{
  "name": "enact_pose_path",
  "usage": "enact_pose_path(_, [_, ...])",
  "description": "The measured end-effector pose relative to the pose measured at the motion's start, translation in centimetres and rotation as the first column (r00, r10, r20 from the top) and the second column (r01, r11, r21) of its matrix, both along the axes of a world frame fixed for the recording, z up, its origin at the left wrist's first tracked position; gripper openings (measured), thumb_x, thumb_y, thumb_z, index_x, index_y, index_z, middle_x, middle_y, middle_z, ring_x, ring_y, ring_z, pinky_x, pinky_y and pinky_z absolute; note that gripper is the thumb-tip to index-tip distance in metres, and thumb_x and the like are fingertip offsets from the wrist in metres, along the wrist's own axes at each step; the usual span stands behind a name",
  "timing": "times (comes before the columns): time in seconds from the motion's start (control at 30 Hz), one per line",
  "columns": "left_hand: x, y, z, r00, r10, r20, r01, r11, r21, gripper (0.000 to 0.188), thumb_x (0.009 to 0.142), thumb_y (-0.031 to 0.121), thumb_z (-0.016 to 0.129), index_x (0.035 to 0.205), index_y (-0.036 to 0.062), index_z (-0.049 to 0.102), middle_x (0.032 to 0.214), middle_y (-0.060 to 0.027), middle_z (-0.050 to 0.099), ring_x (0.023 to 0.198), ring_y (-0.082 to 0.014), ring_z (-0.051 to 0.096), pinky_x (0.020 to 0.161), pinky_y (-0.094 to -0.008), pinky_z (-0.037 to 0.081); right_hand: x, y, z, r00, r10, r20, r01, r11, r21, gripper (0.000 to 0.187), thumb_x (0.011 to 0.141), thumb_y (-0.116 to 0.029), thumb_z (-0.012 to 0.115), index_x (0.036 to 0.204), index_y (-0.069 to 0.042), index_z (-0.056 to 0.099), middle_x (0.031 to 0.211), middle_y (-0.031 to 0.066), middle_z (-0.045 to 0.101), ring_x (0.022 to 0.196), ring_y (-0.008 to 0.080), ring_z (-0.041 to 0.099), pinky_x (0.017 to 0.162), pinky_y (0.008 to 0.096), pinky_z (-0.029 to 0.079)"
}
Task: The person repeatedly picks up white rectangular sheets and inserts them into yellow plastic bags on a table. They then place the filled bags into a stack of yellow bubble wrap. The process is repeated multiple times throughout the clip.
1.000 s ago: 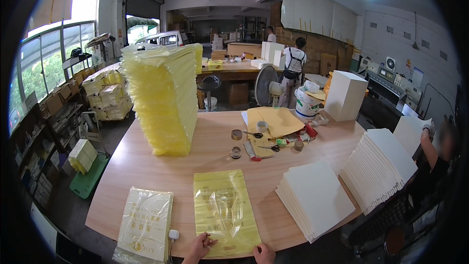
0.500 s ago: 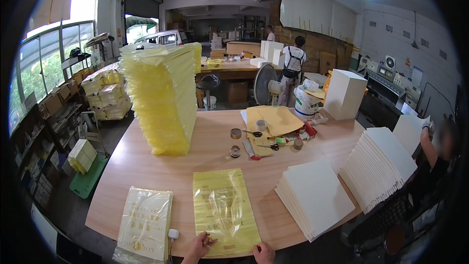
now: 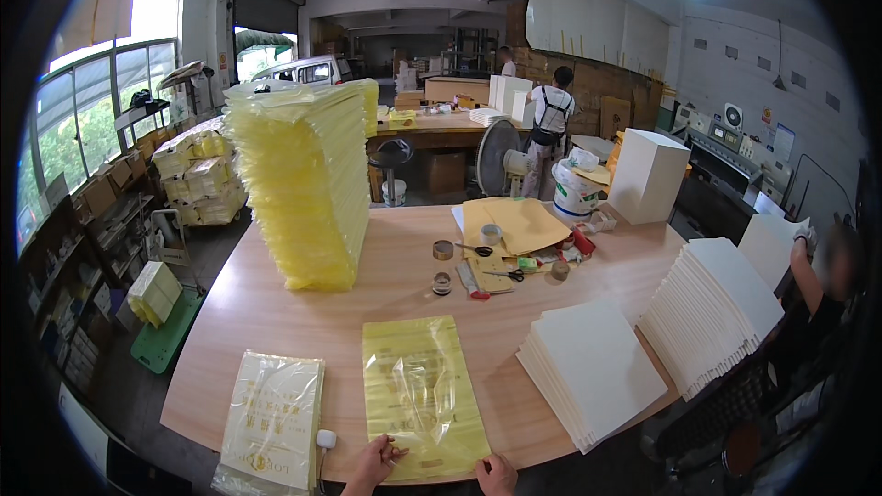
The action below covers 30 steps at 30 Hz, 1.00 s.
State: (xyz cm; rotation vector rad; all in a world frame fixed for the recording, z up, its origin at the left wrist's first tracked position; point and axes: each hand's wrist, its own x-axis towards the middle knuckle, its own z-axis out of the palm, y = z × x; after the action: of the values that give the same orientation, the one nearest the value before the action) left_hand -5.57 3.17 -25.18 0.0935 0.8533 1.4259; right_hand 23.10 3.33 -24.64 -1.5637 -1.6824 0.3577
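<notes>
A yellow plastic bag (image 3: 423, 381) with a clear, shiny front and printing lies flat near the table's front edge. My left hand (image 3: 378, 461) is at its near left corner, thumb and fingers closed on the film. At the near right corner, my right hand (image 3: 497, 476) has its fingers curled in and closed on the edge. To the left lies a stack of pale books or boards in clear wrap with gold print (image 3: 271, 418). A small white plug-like device (image 3: 325, 439) with a cable sits beside that stack.
A tall pile of yellow bags (image 3: 303, 184) stands at the table's far left. White board stacks (image 3: 597, 367) fill the right side. Scissors (image 3: 503, 275), tape rolls (image 3: 443, 250) and brown envelopes (image 3: 519, 225) lie mid-table. A co-worker (image 3: 813, 312) handles white boards at right.
</notes>
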Motion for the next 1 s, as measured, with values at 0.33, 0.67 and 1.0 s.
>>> enact_pose_path(0.33, [-0.1,0.0,-0.4,1.0,-0.005,0.007,0.005,1.0,0.005,0.024,0.101,0.022,0.047,0.096,0.0004,0.055,0.057,-0.0036,0.041,0.066,-0.0217,0.052,0.09,-0.0445,0.052,0.0,-0.1,0.6,1.0,-0.003,0.009,0.003,1.0,-0.003,0.018,0.081,-0.022,0.068,0.093,-0.01,0.064,0.088,0.0135,0.065,0.084,0.0362,0.062,0.072,0.0473,0.05])
enact_pose_path(0.67, [-0.7,-0.1,-0.9,1.0,0.006,-0.02,-0.005,1.0,0.008,0.023,0.098,0.024,0.053,0.093,0.0021,0.057,0.052,-0.0012,0.038,0.062,-0.0204,0.052,0.097,-0.0503,0.049,-0.5,-0.2,0.9,1.0,-0.004,0.009,0.004,0.999,-0.035,0.018,0.081,-0.024,0.067,0.093,-0.01,0.065,0.089,0.0135,0.066,0.084,0.0363,0.062,0.072,0.048,0.05])
enact_pose_path(1.0, [-0.5,-0.2,-1.3,0.997,0.076,0.0,-0.076,0.997,-0.003,0.017,0.095,0.023,0.058,0.093,0.0061,0.057,0.056,-0.0027,0.046,0.056,-0.0188,0.052,0.086,-0.0482,0.053,-0.2,1.0,1.1,0.997,0.043,-0.066,-0.055,0.982,-0.182,0.019,0.084,-0.029,0.063,0.083,-0.01,0.062,0.083,0.0099,0.064,0.076,0.0335,0.064,0.063,0.0444,0.05])
